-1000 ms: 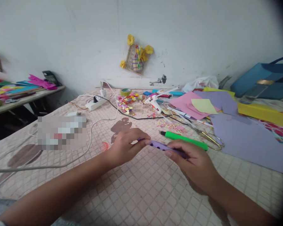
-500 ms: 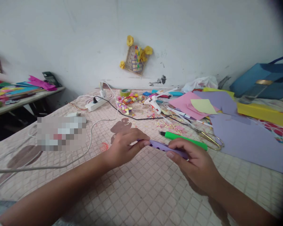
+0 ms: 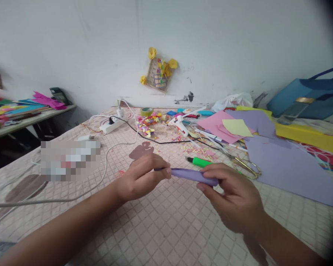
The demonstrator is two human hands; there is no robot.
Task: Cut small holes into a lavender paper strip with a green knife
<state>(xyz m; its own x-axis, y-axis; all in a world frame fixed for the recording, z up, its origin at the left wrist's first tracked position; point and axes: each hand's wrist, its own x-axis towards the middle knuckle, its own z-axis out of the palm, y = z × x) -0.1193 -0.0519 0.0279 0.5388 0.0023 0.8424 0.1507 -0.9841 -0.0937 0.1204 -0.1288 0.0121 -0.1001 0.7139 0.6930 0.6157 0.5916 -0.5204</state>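
Note:
A narrow purple paper piece (image 3: 187, 174) is stretched between my two hands above the tiled-pattern table cover. Its left end is pinched between the thumb and fingers of my left hand (image 3: 144, 176). The thumb and fingers of my right hand (image 3: 230, 192) grip its right end, which looks folded or curled. Just behind my right hand lies a green cutter (image 3: 201, 162) with a dark tip, partly hidden by the fingers. Gold-handled scissors (image 3: 245, 166) rest to the right of it.
Beyond my hands are a white glue gun (image 3: 180, 125), paper scraps (image 3: 147, 127) and a power strip (image 3: 111, 126) with cables. Large purple paper (image 3: 288, 166) covers the right side. A blue bag (image 3: 308, 98) stands at the back right.
Both hands still hold the purple piece. It has turned, so the dark notches seen along its edge no longer show and more of its smooth face is visible. The view has shifted slightly.

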